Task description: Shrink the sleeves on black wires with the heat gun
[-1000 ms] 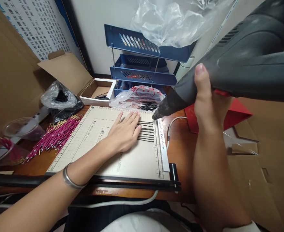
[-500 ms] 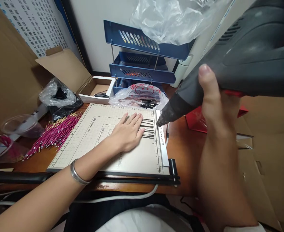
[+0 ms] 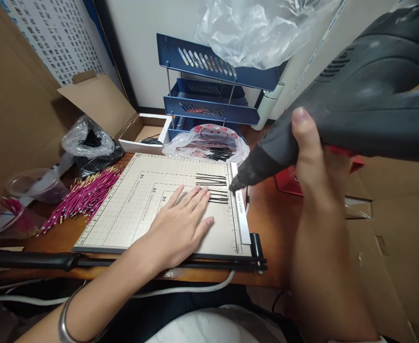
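Note:
My right hand (image 3: 309, 143) is wrapped round a dark grey heat gun (image 3: 359, 100) with a red trigger. Its black nozzle points down and left, close to the right edge of a paper cutter board (image 3: 124, 214). On the board lie several short, thin black strands (image 3: 213, 178), side by side, their right ends near the nozzle tip. My left hand (image 3: 181, 224) lies flat on the board, fingers stretched, the fingertips over the left part of the nearer strands. A bracelet (image 3: 66, 319) is on my left forearm. The cutter's long black handle (image 3: 31, 259) runs along the front.
Magenta strands with gold ends (image 3: 84, 195) are piled at left beside clear plastic cups (image 3: 38, 186). Behind stand an open carton (image 3: 138, 143), a plastic bag (image 3: 181, 143) of black strands and a blue tiered rack (image 3: 209, 107). Cardboard (image 3: 402, 238) is at right.
My left hand has slid toward me and a little left, uncovering the farther black strands. The heat gun's nozzle has shifted only slightly.

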The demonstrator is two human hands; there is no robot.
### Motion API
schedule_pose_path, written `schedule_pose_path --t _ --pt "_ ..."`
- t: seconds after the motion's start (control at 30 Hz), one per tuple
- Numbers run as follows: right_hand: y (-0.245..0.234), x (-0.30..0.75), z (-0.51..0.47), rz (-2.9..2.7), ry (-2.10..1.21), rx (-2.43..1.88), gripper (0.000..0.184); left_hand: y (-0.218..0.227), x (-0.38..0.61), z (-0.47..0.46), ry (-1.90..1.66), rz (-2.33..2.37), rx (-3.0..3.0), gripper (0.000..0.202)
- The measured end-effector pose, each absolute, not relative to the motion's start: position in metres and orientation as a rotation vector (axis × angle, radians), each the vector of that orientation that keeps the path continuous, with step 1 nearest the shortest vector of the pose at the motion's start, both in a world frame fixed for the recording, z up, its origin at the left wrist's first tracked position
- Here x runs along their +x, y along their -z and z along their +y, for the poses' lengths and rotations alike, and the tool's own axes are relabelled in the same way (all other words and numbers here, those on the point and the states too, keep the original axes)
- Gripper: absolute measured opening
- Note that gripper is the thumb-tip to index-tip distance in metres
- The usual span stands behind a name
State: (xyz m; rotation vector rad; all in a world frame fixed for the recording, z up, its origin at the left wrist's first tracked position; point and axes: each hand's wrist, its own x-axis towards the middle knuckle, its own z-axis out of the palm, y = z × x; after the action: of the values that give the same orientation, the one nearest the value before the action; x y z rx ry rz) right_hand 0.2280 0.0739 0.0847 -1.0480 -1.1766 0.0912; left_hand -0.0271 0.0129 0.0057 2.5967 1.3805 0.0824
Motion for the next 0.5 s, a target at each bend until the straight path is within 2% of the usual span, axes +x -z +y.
schedule_pose_path --t 0.07,0.2,0.5 --pt "-0.086 0.229 0.08 -1.123 -0.083 -1.056 0.053 -0.003 -0.026 0.008 -0.08 1.378 2.613 0.073" --pt "-0.087 0.231 0.075 -1.221 -0.114 -1.07 0.047 -0.006 -0.023 0.015 -0.07 1.374 2.589 0.076" --pt "-0.086 0.236 0.096 -1.142 -0.126 -1.024 0.054 -0.026 -0.016 0.059 0.084 1.435 2.504 0.075"
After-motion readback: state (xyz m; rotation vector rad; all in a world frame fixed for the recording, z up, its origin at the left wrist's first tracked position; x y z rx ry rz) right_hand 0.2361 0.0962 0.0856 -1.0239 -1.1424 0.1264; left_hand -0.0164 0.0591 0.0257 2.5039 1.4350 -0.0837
